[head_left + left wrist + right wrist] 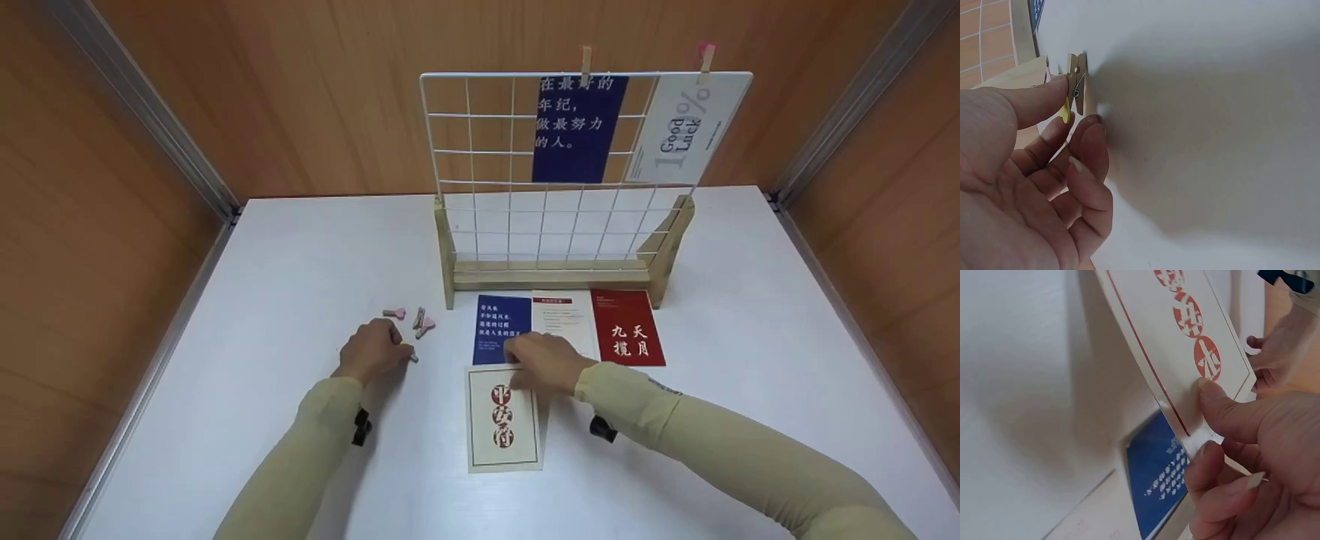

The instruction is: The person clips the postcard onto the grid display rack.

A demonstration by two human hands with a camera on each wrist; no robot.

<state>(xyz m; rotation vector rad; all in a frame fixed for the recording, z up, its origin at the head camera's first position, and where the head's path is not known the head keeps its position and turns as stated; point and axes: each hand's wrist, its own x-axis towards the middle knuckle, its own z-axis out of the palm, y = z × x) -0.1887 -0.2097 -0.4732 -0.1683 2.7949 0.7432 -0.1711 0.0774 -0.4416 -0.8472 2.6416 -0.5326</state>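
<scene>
Head: clothespin [413, 358] pinched; card [484, 450] pinched

Over there, a cream card [504, 418] with three red medallions is pinched by its top edge in the right hand [551, 362], a yellow-trimmed wooden clothespin [1080, 100] in the left hand [373, 351].

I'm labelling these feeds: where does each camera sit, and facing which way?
Head: on the head, facing forward and down at the wire rack, left hand and right hand; sleeved forearms show.
Left wrist: on that wrist, facing left fingers pinching a clothespin; palm shows.
Right wrist: on that wrist, facing right fingers pinching the cream card; left hand beyond.
Shared: head and right wrist show the lower blue card.
</scene>
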